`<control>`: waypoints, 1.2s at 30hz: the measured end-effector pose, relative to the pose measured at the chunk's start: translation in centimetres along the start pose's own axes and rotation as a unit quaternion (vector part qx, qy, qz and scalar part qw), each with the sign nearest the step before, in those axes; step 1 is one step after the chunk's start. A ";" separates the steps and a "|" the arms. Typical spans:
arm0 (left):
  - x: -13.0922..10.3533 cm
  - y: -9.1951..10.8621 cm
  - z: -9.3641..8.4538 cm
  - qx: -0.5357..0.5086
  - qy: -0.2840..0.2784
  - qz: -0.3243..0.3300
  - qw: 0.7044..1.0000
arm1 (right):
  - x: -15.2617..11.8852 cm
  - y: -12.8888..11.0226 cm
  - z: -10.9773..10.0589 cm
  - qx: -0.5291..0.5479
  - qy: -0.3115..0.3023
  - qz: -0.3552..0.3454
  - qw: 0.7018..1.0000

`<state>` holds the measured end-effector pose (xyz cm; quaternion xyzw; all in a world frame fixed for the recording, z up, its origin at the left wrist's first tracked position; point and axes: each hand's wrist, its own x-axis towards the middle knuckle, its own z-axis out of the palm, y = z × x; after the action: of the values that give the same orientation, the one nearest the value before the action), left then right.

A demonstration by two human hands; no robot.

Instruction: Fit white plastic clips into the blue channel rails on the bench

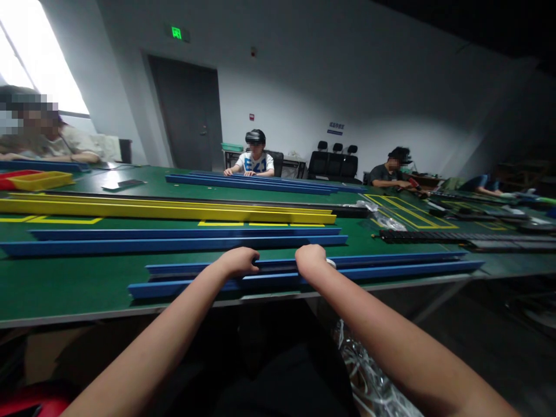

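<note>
A long blue rail fixture [408, 273] with two raised walls lies along the near edge of the green table, right in front of me. Over its middle is my left hand [240, 262], with fingers curled downward and the thumb side towards the other hand. My right hand [311, 259] is closed like a fist over the same fixture, a short gap to the right. A small white item [331, 263] shows at the right hand's outer edge; its kind is unclear. Between the walls runs a dark strip [275, 268]. The fingertips are hidden, so what they pinch cannot be made out.
Beyond lie another blue rail pair [182, 241], yellow rails [174, 209] and, farther off, more blue rails [252, 183]. Red and yellow trays [43, 180] stand at left. Dark strips [417, 236] and clear plastic [382, 215] lie at right. Several people sit around the table.
</note>
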<state>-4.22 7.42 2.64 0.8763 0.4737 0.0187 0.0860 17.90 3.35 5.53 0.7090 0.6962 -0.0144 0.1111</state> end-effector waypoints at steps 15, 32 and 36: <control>4.3 5.3 1.5 0.041 0.009 0.084 0.996 | 0.0 0.0 -0.4 -0.041 -0.011 0.028 0.999; 6.1 6.8 2.5 0.000 0.011 0.073 0.997 | -1.0 5.0 -1.0 -0.085 -0.052 -0.017 0.995; 6.0 6.9 2.5 0.004 0.013 0.070 0.997 | -1.3 4.6 -0.6 -0.063 -0.033 0.013 0.997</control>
<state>5.03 8.38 1.01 0.9074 0.4121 0.0344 0.0751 22.29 2.14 6.98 0.7090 0.6822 0.0078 0.1784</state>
